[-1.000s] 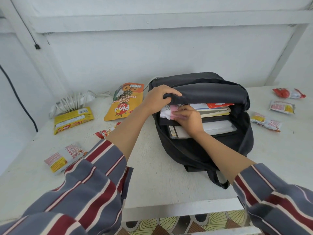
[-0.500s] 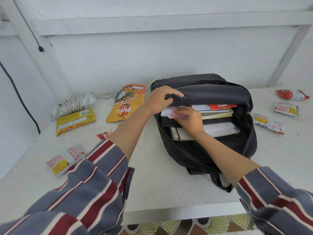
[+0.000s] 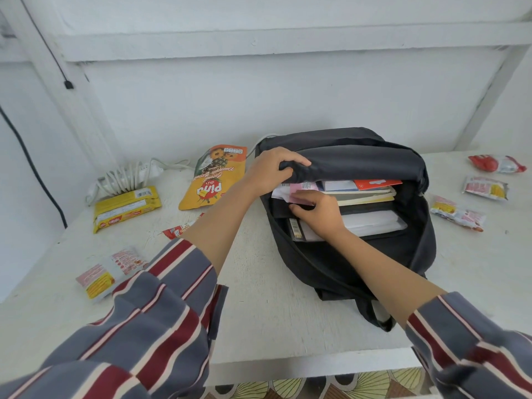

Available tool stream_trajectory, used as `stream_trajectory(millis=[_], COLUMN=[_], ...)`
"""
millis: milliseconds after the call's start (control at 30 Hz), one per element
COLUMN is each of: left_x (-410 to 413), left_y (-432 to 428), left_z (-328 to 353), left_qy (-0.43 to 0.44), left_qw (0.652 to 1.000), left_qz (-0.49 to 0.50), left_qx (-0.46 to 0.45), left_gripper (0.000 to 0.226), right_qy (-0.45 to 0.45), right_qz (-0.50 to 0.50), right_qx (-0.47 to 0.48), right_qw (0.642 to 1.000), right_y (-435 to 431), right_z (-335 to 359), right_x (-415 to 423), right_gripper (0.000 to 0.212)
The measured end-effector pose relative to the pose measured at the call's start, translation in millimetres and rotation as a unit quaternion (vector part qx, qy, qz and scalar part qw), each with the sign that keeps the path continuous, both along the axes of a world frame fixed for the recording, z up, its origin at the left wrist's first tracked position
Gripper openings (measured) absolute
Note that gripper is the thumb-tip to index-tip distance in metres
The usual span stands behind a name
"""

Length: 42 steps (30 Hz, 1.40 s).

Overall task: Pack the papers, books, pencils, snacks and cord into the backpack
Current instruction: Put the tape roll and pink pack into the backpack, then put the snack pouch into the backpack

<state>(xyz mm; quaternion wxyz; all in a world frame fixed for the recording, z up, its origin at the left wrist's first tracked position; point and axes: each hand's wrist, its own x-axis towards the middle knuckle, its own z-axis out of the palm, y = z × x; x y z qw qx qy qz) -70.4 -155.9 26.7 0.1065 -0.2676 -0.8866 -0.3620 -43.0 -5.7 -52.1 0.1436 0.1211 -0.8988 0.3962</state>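
Note:
A black backpack (image 3: 403, 254) lies open on the white table. My left hand (image 3: 269, 168) grips its top flap and holds it up. My right hand (image 3: 318, 210) is inside the opening, fingers closed on a pink-and-white snack packet (image 3: 299, 188) at the left of the stacked books (image 3: 365, 194) and white papers (image 3: 371, 223). Loose on the table lie a yellow Pina snack bag (image 3: 214, 180), a yellow biscuit pack (image 3: 125, 207), a coiled white cord (image 3: 126, 175) and small snack packets (image 3: 106, 273) (image 3: 457, 214).
More snack packets lie at the far right (image 3: 485, 187) (image 3: 496, 163), and a red one (image 3: 175, 230) peeks out beside my left forearm. A white wall stands behind the table. The table's front edge (image 3: 302, 364) is near me, patterned floor below.
My hands have hardly moved. The right hand has pushed the pink packet slightly deeper into the bag while the left keeps the flap raised.

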Motion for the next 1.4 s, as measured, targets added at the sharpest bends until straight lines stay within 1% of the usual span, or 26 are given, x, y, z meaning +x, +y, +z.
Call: stream_trajectory(millis=[500, 667, 833, 933, 1000, 1033, 1133, 1233, 1300, 1367, 1400], left_x=[4, 10, 26, 34, 38, 40, 48, 54, 56, 58, 60], left_y=[0, -1, -1, 2, 1, 0, -6, -22, -38, -55, -64], left_z=[4, 4, 4, -2, -5, -6, -7, -6, -6, -8, -9], left_qy=[-0.010, -0.024, -0.073, -0.092, -0.096, -0.092, -0.063, -0.029, -0.040, -0.058, -0.065], left_qw=[1.000, 0.999, 0.992, 0.990, 0.993, 0.995, 0.987, 0.961, 0.940, 0.922, 0.915], left_qz=[-0.001, 0.001, -0.032, -0.016, 0.012, 0.028, 0.086, 0.156, 0.204, 0.245, 0.264], left_qx=[-0.003, -0.028, -0.098, -0.105, -0.070, -0.033, 0.124, 0.225, 0.269, 0.294, 0.297], left_gripper=[0.039, 0.038, 0.030, 0.025, 0.023, 0.023, 0.023, 0.025, 0.022, 0.019, 0.019], right_qy=[-0.046, -0.068, -0.056, -0.075, -0.090, -0.092, -0.085, -0.087, -0.101, -0.117, -0.122], right_qz=[0.030, 0.053, 0.052, 0.086, 0.118, 0.124, 0.134, 0.156, 0.170, 0.177, 0.176], right_qx=[0.000, 0.049, 0.114, 0.156, 0.172, 0.168, 0.120, 0.030, -0.053, -0.128, -0.150], right_qw=[0.998, 0.995, 0.991, 0.981, 0.974, 0.974, 0.980, 0.983, 0.979, 0.969, 0.965], right_y=[-1, 7, 11, 14, 15, 15, 12, 0, -14, -33, -43], right_z=[4, 4, 7, 15, 21, 25, 41, 68, 85, 96, 100], right_x=[-13, -9, 1, 10, 19, 24, 36, 47, 52, 51, 48], right_gripper=[0.039, 0.045, 0.039, 0.039, 0.037, 0.034, 0.026, 0.021, 0.021, 0.021, 0.022])
